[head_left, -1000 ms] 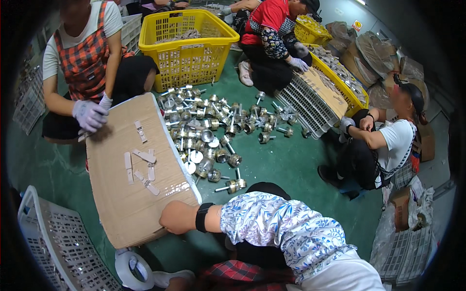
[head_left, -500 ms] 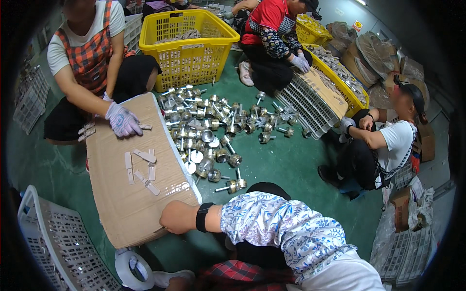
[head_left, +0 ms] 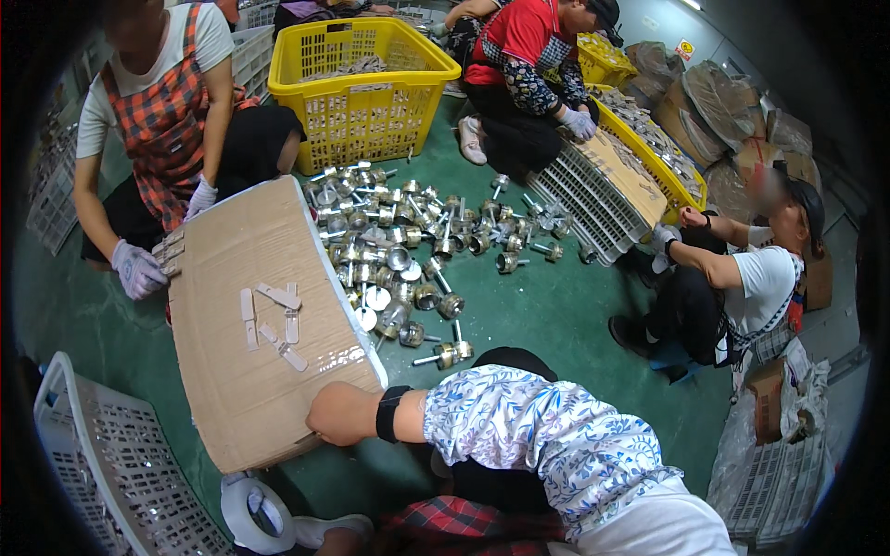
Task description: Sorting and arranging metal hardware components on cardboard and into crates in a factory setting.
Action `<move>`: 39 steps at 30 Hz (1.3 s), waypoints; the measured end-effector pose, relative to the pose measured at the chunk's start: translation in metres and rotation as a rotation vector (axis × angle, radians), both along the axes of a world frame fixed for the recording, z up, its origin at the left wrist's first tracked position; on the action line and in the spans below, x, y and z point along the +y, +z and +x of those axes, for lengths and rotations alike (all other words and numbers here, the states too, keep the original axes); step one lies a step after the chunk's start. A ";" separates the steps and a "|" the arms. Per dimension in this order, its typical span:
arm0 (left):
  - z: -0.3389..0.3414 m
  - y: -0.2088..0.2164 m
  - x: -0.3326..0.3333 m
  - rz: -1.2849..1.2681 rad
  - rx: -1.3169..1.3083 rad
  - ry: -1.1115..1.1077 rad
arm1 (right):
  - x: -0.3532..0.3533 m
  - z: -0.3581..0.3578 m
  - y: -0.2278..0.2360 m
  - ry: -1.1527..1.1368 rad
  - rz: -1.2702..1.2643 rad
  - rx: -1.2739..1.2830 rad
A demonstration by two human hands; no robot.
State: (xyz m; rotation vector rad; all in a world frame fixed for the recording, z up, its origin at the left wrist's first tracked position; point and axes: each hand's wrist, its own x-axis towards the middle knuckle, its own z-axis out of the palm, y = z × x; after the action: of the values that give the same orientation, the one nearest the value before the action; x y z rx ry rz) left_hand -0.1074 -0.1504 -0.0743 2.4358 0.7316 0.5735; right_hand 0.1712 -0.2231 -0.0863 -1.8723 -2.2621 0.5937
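Observation:
My right hand (head_left: 346,413), a dark band at its wrist, is closed at the near right corner of a cardboard sheet (head_left: 222,371). Its fingers curl out of sight, so what they hold, if anything, is hidden. Several pale flat strips (head_left: 291,324) lie loosely grouped on the sheet, beyond my hand. At the sheet's far left edge, a co-worker's gloved hand (head_left: 139,270) is beside more strips (head_left: 173,252); the other gloved hand (head_left: 201,196) is by the far edge. My left hand is not in view.
Round metal parts with stems (head_left: 399,250) are heaped on the green floor right of the cardboard. A yellow basket (head_left: 362,83) stands behind them, a white crate (head_left: 120,454) at lower left, a tape roll (head_left: 250,514) near my foot. Other people (head_left: 742,278) sit around.
The co-worker's gloved hand has drawn back from the middle of the cardboard to its left edge. The person at right has raised a hand. My right hand stays in place.

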 end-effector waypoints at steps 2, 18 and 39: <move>-0.002 -0.004 0.000 -0.008 -0.008 0.007 | 0.000 0.001 0.000 0.005 -0.002 -0.001; -0.030 -0.040 0.031 -0.105 0.023 -0.124 | -0.002 0.005 0.011 0.020 -0.056 0.029; -0.017 -0.033 0.024 -0.361 -0.006 -0.089 | -0.005 0.011 0.007 -0.004 -0.068 0.002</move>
State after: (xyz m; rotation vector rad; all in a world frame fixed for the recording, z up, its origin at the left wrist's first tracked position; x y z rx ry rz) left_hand -0.1241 -0.1263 -0.1071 2.1188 0.6571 0.3761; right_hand 0.1822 -0.2285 -0.0791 -1.9055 -2.2634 0.6799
